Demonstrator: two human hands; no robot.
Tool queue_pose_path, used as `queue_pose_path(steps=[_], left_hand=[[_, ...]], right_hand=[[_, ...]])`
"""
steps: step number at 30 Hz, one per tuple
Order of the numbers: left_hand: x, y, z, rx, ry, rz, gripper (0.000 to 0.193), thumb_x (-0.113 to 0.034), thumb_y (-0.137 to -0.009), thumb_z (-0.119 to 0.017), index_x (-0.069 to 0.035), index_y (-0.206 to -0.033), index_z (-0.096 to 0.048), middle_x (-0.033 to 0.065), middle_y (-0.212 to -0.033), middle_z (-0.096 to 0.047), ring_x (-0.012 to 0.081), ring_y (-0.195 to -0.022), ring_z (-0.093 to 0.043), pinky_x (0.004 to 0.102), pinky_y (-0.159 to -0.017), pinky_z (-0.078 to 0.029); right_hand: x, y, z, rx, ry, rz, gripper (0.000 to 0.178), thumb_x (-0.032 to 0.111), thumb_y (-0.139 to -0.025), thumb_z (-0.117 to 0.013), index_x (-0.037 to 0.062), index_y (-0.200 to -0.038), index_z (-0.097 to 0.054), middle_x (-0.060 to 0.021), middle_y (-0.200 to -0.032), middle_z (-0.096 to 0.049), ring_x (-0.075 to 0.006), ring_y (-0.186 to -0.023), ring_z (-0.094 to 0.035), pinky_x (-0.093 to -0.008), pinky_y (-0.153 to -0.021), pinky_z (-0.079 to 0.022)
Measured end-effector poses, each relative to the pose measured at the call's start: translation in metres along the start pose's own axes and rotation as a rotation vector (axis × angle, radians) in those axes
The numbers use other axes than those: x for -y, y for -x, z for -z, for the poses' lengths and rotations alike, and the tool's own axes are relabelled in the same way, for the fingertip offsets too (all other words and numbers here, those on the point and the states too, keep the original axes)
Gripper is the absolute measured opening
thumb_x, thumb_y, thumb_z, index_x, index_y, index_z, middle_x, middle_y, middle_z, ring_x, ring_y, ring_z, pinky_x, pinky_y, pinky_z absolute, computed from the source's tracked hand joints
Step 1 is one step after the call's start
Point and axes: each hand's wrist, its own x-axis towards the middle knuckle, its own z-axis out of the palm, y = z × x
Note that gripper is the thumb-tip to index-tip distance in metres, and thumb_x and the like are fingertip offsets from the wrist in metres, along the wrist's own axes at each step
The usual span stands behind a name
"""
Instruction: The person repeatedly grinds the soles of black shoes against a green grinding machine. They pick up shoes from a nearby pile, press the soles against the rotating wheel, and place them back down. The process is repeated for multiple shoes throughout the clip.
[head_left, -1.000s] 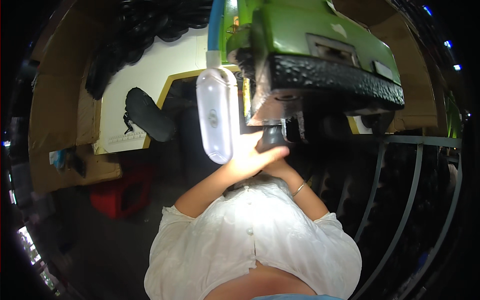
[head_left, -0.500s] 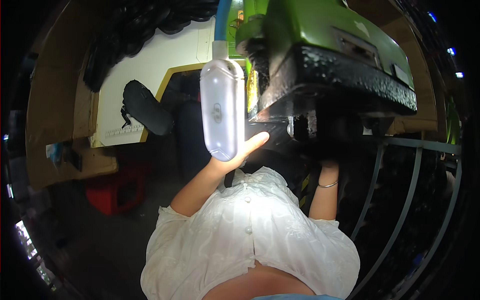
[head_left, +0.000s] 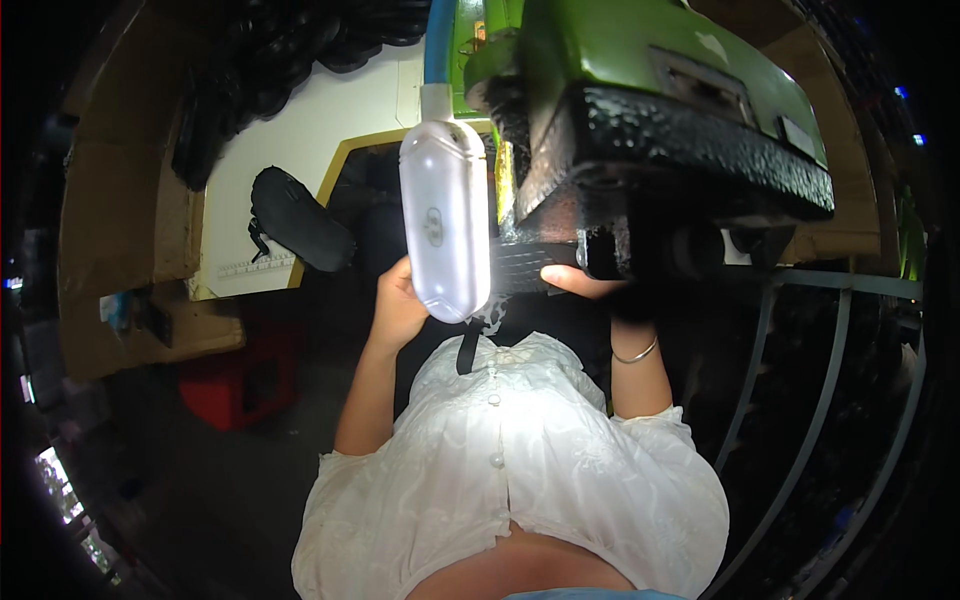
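Under the machine head, a black sandal-like piece (head_left: 530,268) with a ribbed surface sits in the lamp's light. The thumb of my right hand (head_left: 585,284) presses on its right side; the other fingers are hidden below. Left of the lamp, my left hand (head_left: 398,305) is curled, its fingertips behind the lamp, so what it grips is hidden. A black strap (head_left: 468,346) dangles below the lamp. The green and black machine (head_left: 690,110) overhangs my right hand. Another black sandal (head_left: 300,220) with a small strap lies on the white tabletop (head_left: 240,210).
A bright lamp (head_left: 445,220) on a blue handle hangs in front of the work. Black pieces (head_left: 310,40) are heaped at the back left. Cardboard (head_left: 130,190) stands at the left, a red stool (head_left: 240,380) below it. Metal rails (head_left: 830,370) rise at the right.
My left hand has drawn back leftward from beneath the lamp. My right hand has come up into view, its thumb on the black piece, which now shows more clearly.
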Motion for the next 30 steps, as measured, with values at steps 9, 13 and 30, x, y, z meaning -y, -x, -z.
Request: queue_pose_path(steps=[9, 13, 30], left_hand=[[-0.045, -0.022, -0.076, 0.109, -0.161, -0.195, 0.034, -0.007, -0.073, -0.073, 0.001, -0.103, -0.059, 0.0081, -0.095, -0.065, 0.0142, -0.084, -0.061, 0.0280, -0.077, -0.049], [-0.045, -0.028, -0.084, 0.154, 0.030, -0.123, 0.037, -0.012, -0.073, -0.074, 0.001, -0.104, -0.058, 0.0081, -0.097, -0.063, 0.0147, -0.089, -0.059, 0.0291, -0.081, -0.047], [-0.013, -0.007, -0.037, -0.275, 0.054, -0.195, 0.029, 0.004, -0.073, -0.067, 0.004, -0.101, -0.057, 0.0044, -0.090, -0.063, 0.0098, -0.078, -0.059, 0.0244, -0.073, -0.048]], right_hand=[[0.006, -0.012, -0.014, 0.126, 0.029, 0.045, 0.032, 0.001, -0.065, -0.077, -0.0022, -0.093, -0.062, -0.0066, -0.093, -0.064, -0.0123, -0.085, -0.059, -0.0271, -0.078, -0.049], [-0.018, 0.016, -0.014, 0.100, -0.416, -0.181, 0.039, 0.008, -0.076, -0.070, -0.0071, -0.108, -0.054, -0.0085, -0.108, -0.059, -0.0128, -0.095, -0.056, -0.0283, -0.084, -0.046], [-0.010, 0.008, 0.034, -0.010, -0.206, -0.076, 0.033, -0.002, -0.068, -0.071, -0.0032, -0.098, -0.061, -0.0068, -0.090, -0.064, -0.0119, -0.083, -0.060, -0.0250, -0.076, -0.048]])
